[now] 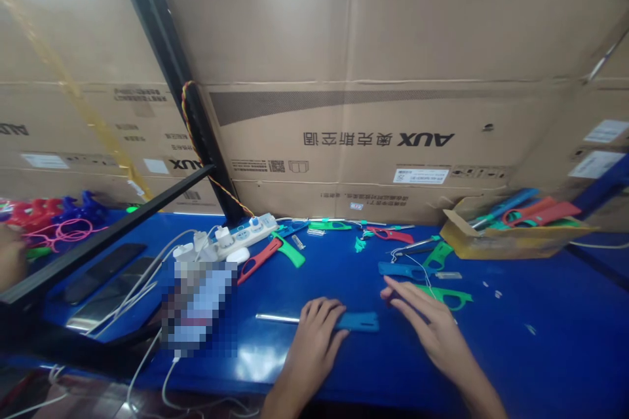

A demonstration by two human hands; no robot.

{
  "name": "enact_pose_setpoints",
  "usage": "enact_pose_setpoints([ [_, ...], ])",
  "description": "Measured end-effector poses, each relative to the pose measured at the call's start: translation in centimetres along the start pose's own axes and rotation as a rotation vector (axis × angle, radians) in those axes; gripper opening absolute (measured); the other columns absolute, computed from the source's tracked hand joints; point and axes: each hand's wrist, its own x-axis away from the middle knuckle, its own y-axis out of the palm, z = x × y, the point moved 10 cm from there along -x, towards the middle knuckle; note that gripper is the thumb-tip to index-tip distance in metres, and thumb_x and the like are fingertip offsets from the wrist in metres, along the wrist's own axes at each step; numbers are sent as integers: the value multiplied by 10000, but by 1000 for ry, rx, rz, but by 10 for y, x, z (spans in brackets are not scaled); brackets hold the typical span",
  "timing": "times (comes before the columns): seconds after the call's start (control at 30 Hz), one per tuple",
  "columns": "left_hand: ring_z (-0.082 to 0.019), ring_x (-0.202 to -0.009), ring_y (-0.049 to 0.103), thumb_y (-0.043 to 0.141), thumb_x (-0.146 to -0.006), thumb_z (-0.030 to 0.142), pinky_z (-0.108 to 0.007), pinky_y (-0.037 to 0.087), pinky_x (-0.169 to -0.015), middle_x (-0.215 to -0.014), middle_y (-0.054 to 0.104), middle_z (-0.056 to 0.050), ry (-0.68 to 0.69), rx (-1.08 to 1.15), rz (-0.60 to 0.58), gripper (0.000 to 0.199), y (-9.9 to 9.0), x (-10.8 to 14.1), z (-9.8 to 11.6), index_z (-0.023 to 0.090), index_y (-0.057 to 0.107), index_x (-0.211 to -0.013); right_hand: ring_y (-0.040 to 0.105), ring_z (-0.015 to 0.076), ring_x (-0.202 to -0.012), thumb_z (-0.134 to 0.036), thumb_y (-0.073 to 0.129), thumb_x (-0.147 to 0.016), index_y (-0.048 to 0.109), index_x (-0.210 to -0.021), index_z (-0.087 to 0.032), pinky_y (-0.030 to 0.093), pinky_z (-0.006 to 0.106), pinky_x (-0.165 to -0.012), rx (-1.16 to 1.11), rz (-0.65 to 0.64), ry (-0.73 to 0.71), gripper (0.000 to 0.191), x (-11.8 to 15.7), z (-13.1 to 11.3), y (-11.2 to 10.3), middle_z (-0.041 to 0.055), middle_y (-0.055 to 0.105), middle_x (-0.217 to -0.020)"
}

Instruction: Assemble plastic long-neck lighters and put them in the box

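Note:
My left hand (318, 334) is closed over a blue long-nosed lighter (361, 321) lying on the blue table. Its metal tube (276, 319) sticks out to the left of the hand and its blue handle end to the right. To the right, my right hand (425, 314) hovers over the table with thumb and fingers drawn together; whatever is in them is too small or hidden to make out. Just beyond its fingertips lie a blue lighter casing (400, 270) with a thin wire, a clear small tank (449, 275) and a green casing (449, 296).
At the back right stands a cardboard tray (515, 242) of lighters. Red (260, 260) and green casings (292, 250) lie near a power strip (246, 236). Phones and white cables occupy the left, beside a black metal post (196, 111). Another person's hand (10, 255) shows far left.

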Motion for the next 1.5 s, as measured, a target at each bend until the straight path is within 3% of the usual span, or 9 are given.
enact_pose_setpoints([
  [0.13, -272, -1217, 546, 557, -992, 233, -504, 445, -1059, -1302, 624, -86, 7, -6, 17, 316, -1, 1, 0, 241, 574, -1307, 700, 160, -822, -323, 635, -941, 753, -1145, -271, 569, 231, -734, 33, 86, -9, 241, -4, -1, -5, 38, 720, -924],
  [0.33, -266, -1202, 561, 566, -985, 225, -486, 462, -1048, -1289, 633, -82, 6, -3, 29, 312, -3, 1, 1, 245, 581, -1296, 682, 196, -1116, -280, 488, -1014, 524, -1457, -312, 567, 317, -935, 3, -58, 2, 446, -3, 2, 6, 59, 729, -1177],
  [0.57, -276, -1197, 572, 589, -966, 219, -492, 481, -1037, -1282, 646, -79, 24, -23, 31, 323, 0, 0, -1, 239, 591, -1288, 711, 163, -806, -348, 622, -947, 743, -1191, -300, 579, 221, -727, -32, 38, -4, 277, -9, -3, 1, 31, 729, -897],
  [0.8, -275, -1198, 579, 580, -978, 247, -491, 483, -1040, -1277, 649, -83, 23, -31, 37, 314, 1, 1, -2, 246, 587, -1292, 659, 208, -1183, -316, 541, -993, 605, -1381, -336, 551, 331, -991, 0, -95, 38, 393, -2, 13, 9, 36, 736, -1195],
  [1.07, -283, -1175, 599, 592, -970, 258, -488, 509, -1005, -1271, 660, -75, 72, -77, 74, 329, 6, 3, -6, 250, 583, -1298, 741, 202, -913, -396, 694, -889, 788, -1016, -317, 611, 232, -746, 0, 101, -11, 177, -5, 9, -3, 18, 777, -973],
  [1.2, -281, -1187, 593, 588, -970, 246, -488, 509, -1012, -1280, 656, -72, 78, -83, 58, 335, 9, 3, -7, 243, 572, -1305, 732, 165, -884, -330, 639, -937, 716, -1224, -324, 595, 215, -780, -29, 44, -15, 297, -7, 3, 10, 13, 757, -980],
  [1.33, -277, -1183, 598, 602, -960, 247, -477, 520, -1005, -1275, 659, -70, 83, -92, 60, 337, 9, 2, -8, 242, 573, -1296, 686, 176, -1129, -291, 546, -990, 583, -1403, -333, 549, 262, -962, -23, -46, -5, 417, -4, 2, 20, 25, 739, -1179],
  [1.43, -283, -1167, 610, 620, -944, 234, -484, 530, -992, -1267, 663, -69, 102, -118, 67, 354, 12, 2, -11, 242, 573, -1295, 702, 170, -1097, -303, 547, -990, 611, -1371, -339, 544, 273, -976, -33, -48, 0, 388, -3, 4, 21, 17, 750, -1169],
  [1.5, -287, -1154, 618, 633, -933, 230, -487, 535, -982, -1260, 667, -69, 124, -141, 70, 367, 16, 3, -14, 242, 571, -1294, 727, 177, -1033, -337, 599, -961, 695, -1255, -337, 555, 274, -961, -35, -15, -4, 309, -5, 8, 20, 6, 776, -1083],
])
